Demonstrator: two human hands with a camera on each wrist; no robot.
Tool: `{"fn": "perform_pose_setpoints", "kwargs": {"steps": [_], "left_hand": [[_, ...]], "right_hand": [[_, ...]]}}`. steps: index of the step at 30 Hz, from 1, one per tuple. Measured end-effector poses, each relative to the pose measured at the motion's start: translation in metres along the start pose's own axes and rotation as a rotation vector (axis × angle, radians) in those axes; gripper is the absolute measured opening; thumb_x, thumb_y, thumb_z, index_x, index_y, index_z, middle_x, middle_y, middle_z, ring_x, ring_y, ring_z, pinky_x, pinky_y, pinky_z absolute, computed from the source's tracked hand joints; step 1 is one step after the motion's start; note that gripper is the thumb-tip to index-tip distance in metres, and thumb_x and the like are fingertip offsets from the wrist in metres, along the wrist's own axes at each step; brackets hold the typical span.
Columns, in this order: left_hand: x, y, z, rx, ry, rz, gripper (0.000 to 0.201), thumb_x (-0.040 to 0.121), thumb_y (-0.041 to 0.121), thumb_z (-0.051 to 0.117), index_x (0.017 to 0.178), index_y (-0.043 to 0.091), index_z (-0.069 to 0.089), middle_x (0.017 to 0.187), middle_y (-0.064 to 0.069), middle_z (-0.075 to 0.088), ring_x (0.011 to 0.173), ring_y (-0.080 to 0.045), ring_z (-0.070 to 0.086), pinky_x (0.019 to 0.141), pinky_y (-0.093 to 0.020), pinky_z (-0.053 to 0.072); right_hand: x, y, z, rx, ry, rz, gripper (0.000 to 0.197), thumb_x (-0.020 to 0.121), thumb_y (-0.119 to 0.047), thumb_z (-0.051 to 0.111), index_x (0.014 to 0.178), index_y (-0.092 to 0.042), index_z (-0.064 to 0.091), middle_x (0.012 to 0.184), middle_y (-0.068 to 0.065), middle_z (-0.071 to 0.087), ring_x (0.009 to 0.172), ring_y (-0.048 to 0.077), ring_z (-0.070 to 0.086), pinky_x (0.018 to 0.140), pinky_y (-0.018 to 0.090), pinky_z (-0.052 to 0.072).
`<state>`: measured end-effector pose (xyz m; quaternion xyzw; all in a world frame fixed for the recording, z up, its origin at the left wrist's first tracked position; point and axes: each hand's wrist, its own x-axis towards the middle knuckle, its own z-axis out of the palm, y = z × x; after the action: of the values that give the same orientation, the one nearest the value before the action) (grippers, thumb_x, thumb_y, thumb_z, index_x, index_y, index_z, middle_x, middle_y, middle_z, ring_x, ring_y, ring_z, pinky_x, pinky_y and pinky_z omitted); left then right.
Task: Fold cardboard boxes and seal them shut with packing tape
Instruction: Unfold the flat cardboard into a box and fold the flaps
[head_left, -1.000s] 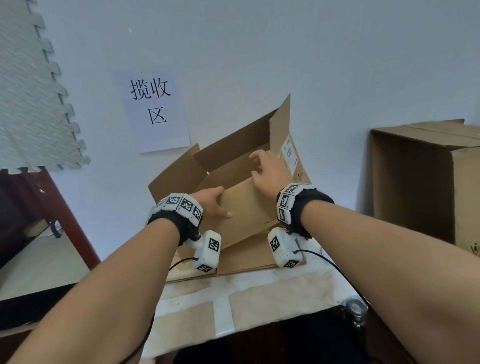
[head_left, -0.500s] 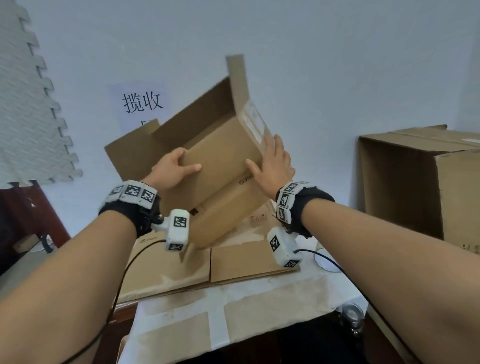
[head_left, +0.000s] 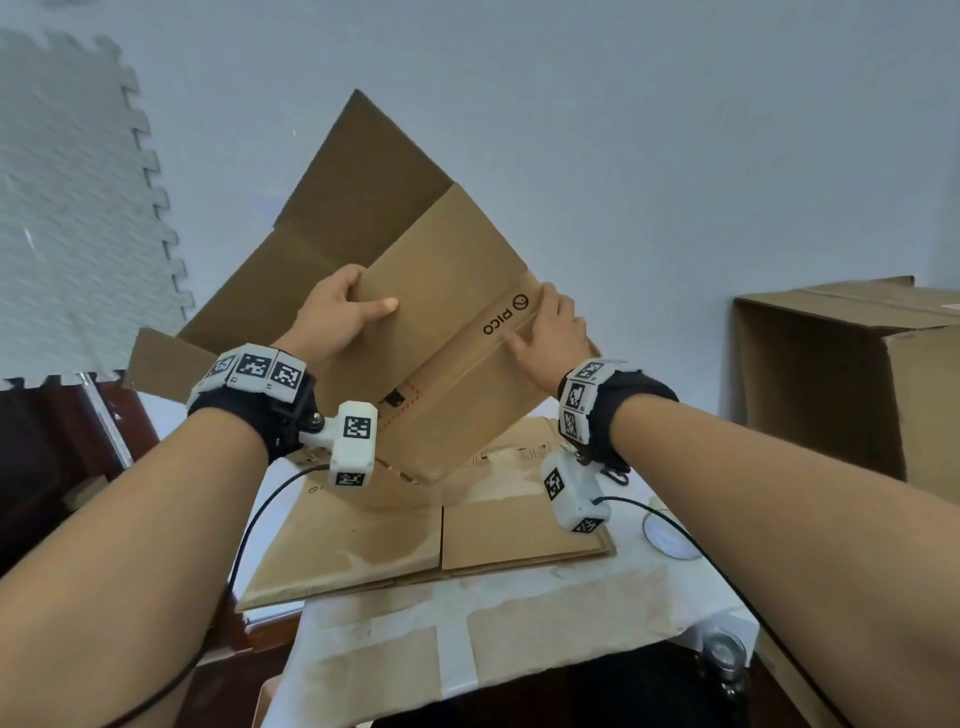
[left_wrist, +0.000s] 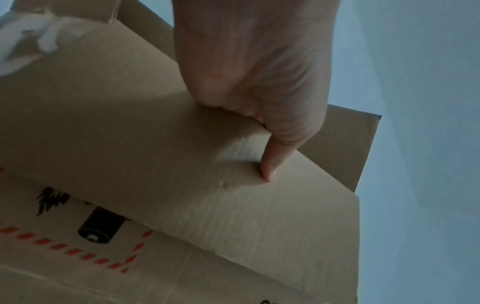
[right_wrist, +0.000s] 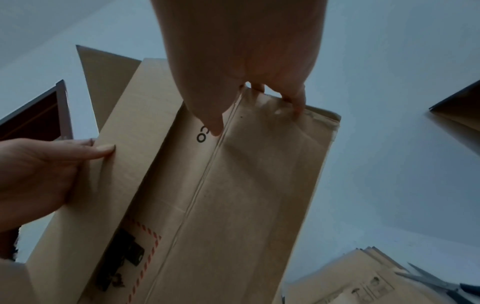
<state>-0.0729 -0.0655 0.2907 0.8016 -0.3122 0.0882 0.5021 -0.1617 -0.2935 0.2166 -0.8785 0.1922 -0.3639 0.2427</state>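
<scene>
Left hand: we see the left hand (head_left: 337, 312) raised at the left edge of the brown corrugated cardboard box printed "PICO" (head_left: 447, 332); its thumb (left_wrist: 269, 164) lies on the near face of a flap and the other fingers wrap behind the edge, so it pinches the flap.
Right hand: our right hand (head_left: 553, 338) grips the box's right edge, thumb (right_wrist: 213, 121) pressed beside the crease near the printed letters, fingers (right_wrist: 296, 100) curled over the rim.
Forearms: both reach forward and upward from the lower corners of the head view, each wearing a black wrist strap with white coded markers (head_left: 254, 371).
Box position: we hold the box tilted in the air above the stack of flattened brown cardboard sheets (head_left: 431, 535), which lies on the white-covered table (head_left: 519, 603); the box's lower corner hangs just over the stack, and whether it touches we cannot tell.
Flaps: one long flap (head_left: 363, 171) stands open toward the pale wall.
Hidden: the fingers behind the flap are out of sight in every view, and the box interior is concealed.
Cut off: a large open brown carton (head_left: 852, 384) is cropped at the right edge.
Hard to read: the black mark inside the red dashed frame (left_wrist: 101, 228) is blurred; grey scissors (right_wrist: 436, 286) are partly out of frame.
</scene>
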Motion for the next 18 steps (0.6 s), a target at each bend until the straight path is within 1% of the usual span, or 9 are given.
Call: {"fn": "perform_pose_setpoints", "kwargs": {"steps": [2,5,8,10,11,12,14,16,18], "left_hand": [[0.005,0.001,-0.006,0.120,0.015,0.004,0.037,0.068,0.059,0.071,0.099,0.043,0.061,0.104,0.012,0.069,0.110,-0.027,0.059,0.098,-0.052,0.045],[0.008,0.007,-0.010,0.263,0.021,0.029,0.039,0.066,0.067,0.065,0.098,0.045,0.058,0.103,0.013,0.066,0.115,-0.029,0.052,0.102,-0.052,0.040],[0.009,0.014,-0.006,0.372,0.055,0.086,0.031,0.080,0.056,0.066,0.101,0.034,0.059,0.101,0.011,0.065,0.110,-0.023,0.051,0.107,-0.049,0.032],[0.008,0.014,-0.001,0.455,0.070,0.133,0.028,0.088,0.045,0.063,0.107,0.025,0.059,0.104,0.004,0.063,0.103,-0.018,0.042,0.108,-0.040,0.025],[0.008,0.014,0.002,0.517,0.064,0.159,0.028,0.090,0.043,0.061,0.109,0.023,0.058,0.106,0.001,0.061,0.101,-0.017,0.037,0.104,-0.037,0.022],[0.008,0.014,0.004,0.579,0.045,0.180,0.028,0.092,0.043,0.060,0.110,0.022,0.056,0.106,-0.001,0.059,0.099,-0.016,0.034,0.100,-0.036,0.021],[0.008,0.013,0.008,0.689,-0.016,0.202,0.023,0.093,0.042,0.058,0.106,0.023,0.053,0.104,-0.002,0.056,0.097,-0.016,0.033,0.096,-0.034,0.019],[0.009,0.011,0.011,0.777,-0.092,0.199,0.019,0.093,0.041,0.058,0.100,0.025,0.050,0.100,0.000,0.054,0.099,-0.018,0.037,0.097,-0.035,0.019],[0.008,0.008,0.014,0.851,-0.149,0.209,0.019,0.093,0.042,0.057,0.099,0.026,0.049,0.095,0.002,0.053,0.102,-0.018,0.043,0.097,-0.036,0.019]], "right_hand": [[-0.005,0.000,0.004,0.030,-0.045,0.017,0.074,0.089,-0.040,0.054,0.146,-0.015,0.014,0.144,0.010,0.028,0.123,0.039,0.039,0.096,0.054,0.041],[-0.008,0.001,0.010,0.091,-0.093,0.037,0.073,0.089,-0.032,0.055,0.145,-0.011,0.014,0.140,0.013,0.031,0.118,0.041,0.043,0.095,0.054,0.042],[-0.009,0.002,0.005,0.112,-0.143,0.042,0.060,0.091,-0.023,0.054,0.140,-0.004,0.025,0.133,0.017,0.040,0.113,0.038,0.050,0.094,0.047,0.044],[-0.009,0.005,0.001,0.069,-0.204,0.058,0.046,0.092,-0.023,0.052,0.131,-0.003,0.036,0.126,0.018,0.050,0.109,0.034,0.054,0.089,0.040,0.046],[-0.009,0.007,-0.001,0.041,-0.245,0.075,0.043,0.093,-0.026,0.051,0.128,-0.003,0.041,0.124,0.017,0.053,0.109,0.032,0.055,0.088,0.038,0.046],[-0.009,0.010,-0.002,0.028,-0.274,0.083,0.046,0.094,-0.033,0.051,0.128,-0.003,0.044,0.125,0.016,0.055,0.111,0.031,0.055,0.090,0.038,0.046],[-0.008,0.013,-0.003,0.088,-0.285,0.084,0.062,0.094,-0.050,0.047,0.135,-0.004,0.043,0.132,0.013,0.053,0.121,0.029,0.051,0.100,0.038,0.042],[-0.006,0.013,-0.008,0.258,-0.211,0.091,0.073,0.091,-0.060,0.044,0.142,-0.008,0.038,0.137,0.009,0.051,0.126,0.025,0.048,0.104,0.037,0.038],[-0.003,0.009,-0.013,0.383,-0.121,0.085,0.073,0.087,-0.065,0.045,0.139,-0.014,0.042,0.131,0.004,0.055,0.119,0.021,0.053,0.100,0.036,0.041]]}}
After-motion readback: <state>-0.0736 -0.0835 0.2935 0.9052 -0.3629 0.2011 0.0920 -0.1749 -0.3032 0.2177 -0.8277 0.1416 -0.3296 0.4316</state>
